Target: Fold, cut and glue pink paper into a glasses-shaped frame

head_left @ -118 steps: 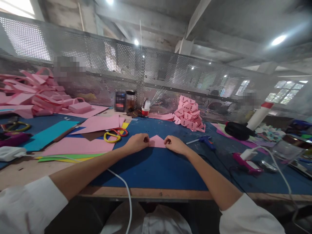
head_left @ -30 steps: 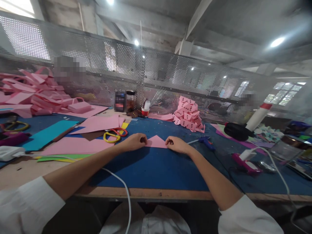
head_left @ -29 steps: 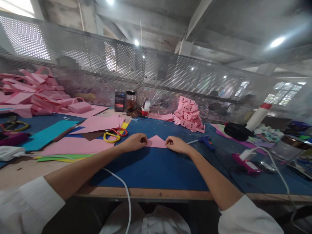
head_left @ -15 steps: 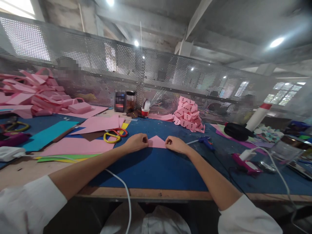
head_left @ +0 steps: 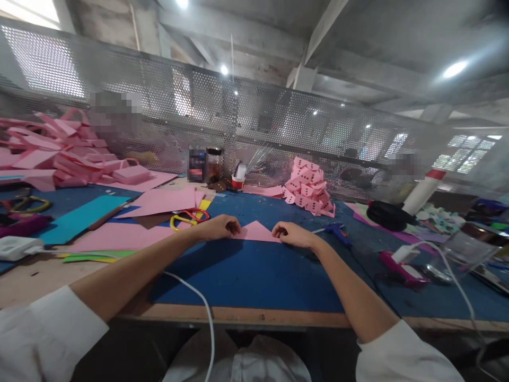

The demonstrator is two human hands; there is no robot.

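A small pink paper piece (head_left: 256, 232) with a peaked top edge lies on the blue mat in front of me. My left hand (head_left: 221, 228) has its fingers curled down on the paper's left end. At the right end, the bent fingers of my right hand (head_left: 295, 234) pinch or press the paper; the exact grip is partly hidden. Just right of that hand rests a blue glue gun (head_left: 338, 232). Red- and yellow-handled scissors (head_left: 188, 217) lie beyond my left wrist, partly covered by it.
Pink dotted paper pieces (head_left: 308, 188) are piled at the back, and pink paper baskets (head_left: 66, 151) heap at far left. Coloured sheets (head_left: 119, 237) lie by my left forearm. A white cable (head_left: 201, 300) crosses the table's front edge. A magenta power strip (head_left: 403, 270) sits right.
My hands have moved slightly apart along the pink paper, the left hand leftward and the right hand a little rightward. More of the paper's lower edge shows between them.
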